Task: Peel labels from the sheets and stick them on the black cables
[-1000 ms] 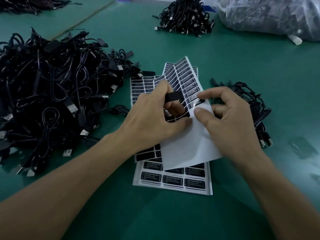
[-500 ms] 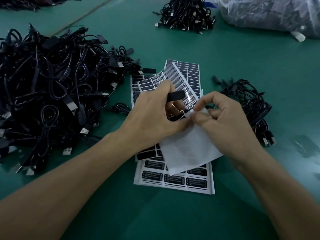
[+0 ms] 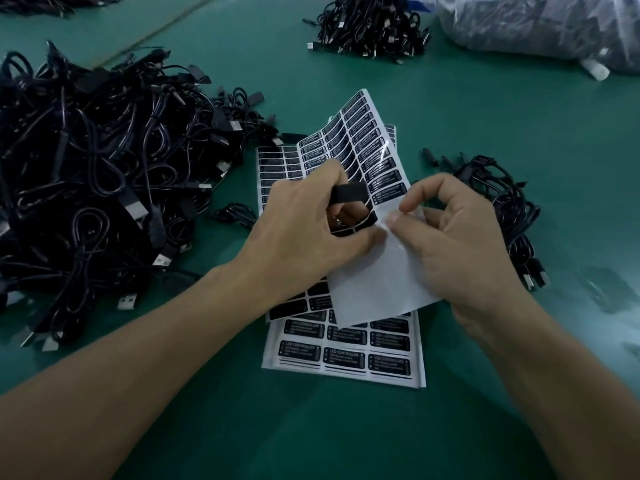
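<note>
My left hand (image 3: 301,233) grips a small black controller box (image 3: 348,194) of a cable between its fingers and also pinches a curled label sheet (image 3: 367,140) with its thumb. The sheet's lower part is bare white backing (image 3: 377,282). My right hand (image 3: 453,237) pinches the sheet's edge between thumb and forefinger, right beside the left thumb. Under both hands lies a stack of label sheets (image 3: 346,355) printed with black labels. A big heap of black cables (image 3: 97,174) sits at the left, and a smaller bunch of cables (image 3: 498,202) lies at the right.
The green table (image 3: 311,427) carries another cable pile (image 3: 370,26) at the back and a clear plastic bag of cables (image 3: 540,22) at the back right. A further cable heap (image 3: 38,1) shows at the top left corner.
The held sheet has swung and curled upward again after dipping flatter. My right thumb and forefinger have closed on its edge near the left thumb. The left hand keeps its hold.
</note>
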A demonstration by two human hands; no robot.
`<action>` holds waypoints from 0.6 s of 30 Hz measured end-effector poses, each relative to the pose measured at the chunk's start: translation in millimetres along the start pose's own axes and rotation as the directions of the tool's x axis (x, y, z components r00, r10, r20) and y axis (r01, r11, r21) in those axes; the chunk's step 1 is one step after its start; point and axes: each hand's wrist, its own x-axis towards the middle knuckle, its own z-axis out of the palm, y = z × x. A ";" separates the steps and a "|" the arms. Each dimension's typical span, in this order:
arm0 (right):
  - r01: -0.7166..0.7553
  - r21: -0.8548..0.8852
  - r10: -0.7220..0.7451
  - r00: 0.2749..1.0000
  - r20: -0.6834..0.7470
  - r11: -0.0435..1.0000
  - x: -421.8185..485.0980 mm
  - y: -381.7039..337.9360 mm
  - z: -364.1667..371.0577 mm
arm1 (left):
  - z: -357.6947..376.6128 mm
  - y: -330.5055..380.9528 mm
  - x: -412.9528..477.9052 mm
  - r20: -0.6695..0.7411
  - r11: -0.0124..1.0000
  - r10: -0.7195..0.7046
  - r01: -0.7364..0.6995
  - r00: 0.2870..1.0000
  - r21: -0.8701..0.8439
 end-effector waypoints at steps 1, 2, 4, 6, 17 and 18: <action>0.003 -0.001 -0.003 1.000 0.002 1.000 0.2 0.3 0.2 | 0.7 0.6 -0.3 -0.004 1.000 -0.001 0.001 1.000 -0.014; 0.008 -0.005 -0.008 1.000 0.006 1.000 0.2 0.5 0.4 | 1.7 1.3 -0.6 -0.007 1.000 -0.001 0.001 1.000 -0.025; 0.015 -0.029 -0.014 1.000 0.016 0.999 -0.1 0.8 1.2 | 3.4 1.9 -0.7 -0.008 0.999 -0.004 0.003 1.000 -0.043; 0.015 -0.047 -0.014 1.000 0.022 0.999 -0.4 1.9 1.7 | 4.2 1.0 -0.9 -0.009 0.998 -0.008 0.008 1.000 -0.055; 0.056 -0.102 -0.054 0.998 0.018 0.993 -1.2 6.1 2.9 | 6.7 -1.8 -2.2 -0.034 0.999 -0.010 0.009 0.999 -0.039; 0.068 -0.114 -0.066 0.998 0.013 0.991 -1.7 6.2 3.6 | 7.1 -2.0 -1.9 -0.037 0.999 -0.017 0.016 0.999 -0.036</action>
